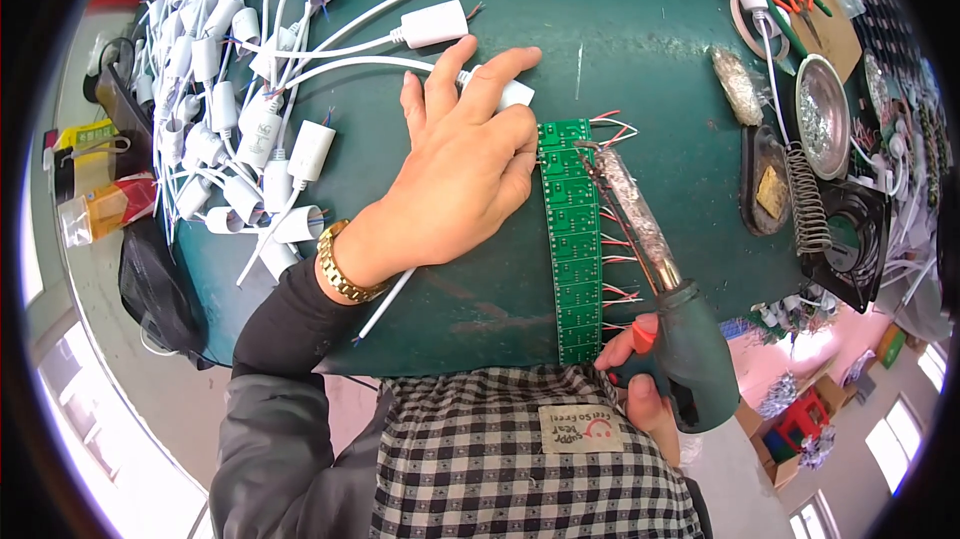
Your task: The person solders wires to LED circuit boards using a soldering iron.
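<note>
Soldering iron (655, 269) sits in the right hand (645, 394), the fingers closed around its dark green handle, and its tip touches the top end of the green circuit board strip (572, 239), just right of the left fingertips. The left hand (460, 174) lies flat, fingers nearly straight and slightly spread, pressing a white cable module (505, 94) and the upper left edge of the strip on the green table (640, 29). I judge that the joint will be good if the left fingers press the strip firmly and the tip rests only on one pad, away from the thin red wires (615, 239) on the right side of the strip.
</note>
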{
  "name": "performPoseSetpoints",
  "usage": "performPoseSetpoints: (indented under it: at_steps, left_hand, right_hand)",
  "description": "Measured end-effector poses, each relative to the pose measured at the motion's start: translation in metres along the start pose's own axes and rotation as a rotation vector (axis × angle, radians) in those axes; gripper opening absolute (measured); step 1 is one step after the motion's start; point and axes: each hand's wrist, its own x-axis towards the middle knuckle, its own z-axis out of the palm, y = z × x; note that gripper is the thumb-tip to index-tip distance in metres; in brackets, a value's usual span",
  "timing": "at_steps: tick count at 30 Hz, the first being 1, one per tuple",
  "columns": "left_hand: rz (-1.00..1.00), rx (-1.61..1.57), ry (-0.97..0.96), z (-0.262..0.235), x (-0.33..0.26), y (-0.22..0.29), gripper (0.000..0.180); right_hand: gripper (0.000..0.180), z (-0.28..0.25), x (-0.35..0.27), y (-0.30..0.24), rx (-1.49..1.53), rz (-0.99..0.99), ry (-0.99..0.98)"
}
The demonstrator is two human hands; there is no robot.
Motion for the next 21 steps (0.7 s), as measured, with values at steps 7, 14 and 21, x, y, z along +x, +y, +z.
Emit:
performPoseSetpoints:
  at_steps: [7, 14, 21]
  left_hand:
    - [-0.008, 0.047, -0.049, -0.001, 0.001, 0.003, 0.01]
    - [-0.003, 0.055, -0.037, 0.001, 0.0, 0.002, 0.01]
    - [-0.013, 0.039, -0.017, 0.003, 0.0, 0.003, 0.008]
  right_hand:
    - [0.06, -0.015, -0.008, 0.025, -0.178, -0.024, -0.109]
    - [0.035, -0.018, -0.003, 0.019, -0.014, 0.178, -0.105]
    - [0.012, 0.002, 0.002, 0.003, -0.334, 0.028, 0.037]
